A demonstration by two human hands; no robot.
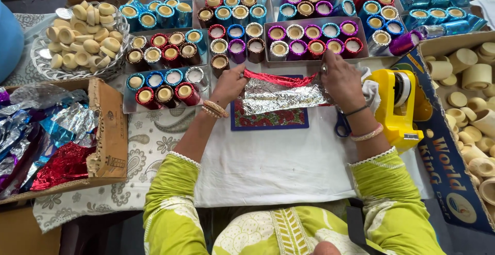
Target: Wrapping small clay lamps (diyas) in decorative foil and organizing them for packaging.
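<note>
Pressing foil sheet [281, 96] edges, left hand [230, 84], right hand [341, 81].

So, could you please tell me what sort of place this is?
Probably a small craft workstation for wrapping cups in foil: trays of foil-covered cups, a box of plain cups, a box of coloured foil scraps and a yellow tape dispenser.

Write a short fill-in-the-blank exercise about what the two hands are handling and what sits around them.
1. Both the left hand and the right hand press on a crinkled sheet of ____ foil.
2. A strip of ____ foil lies along that sheet's far edge.
3. The tape dispenser beside the right hand is ____.
4. The plain cream cups at far left are piled in a white ____.

Missing words: silver; red; yellow; basket
</note>
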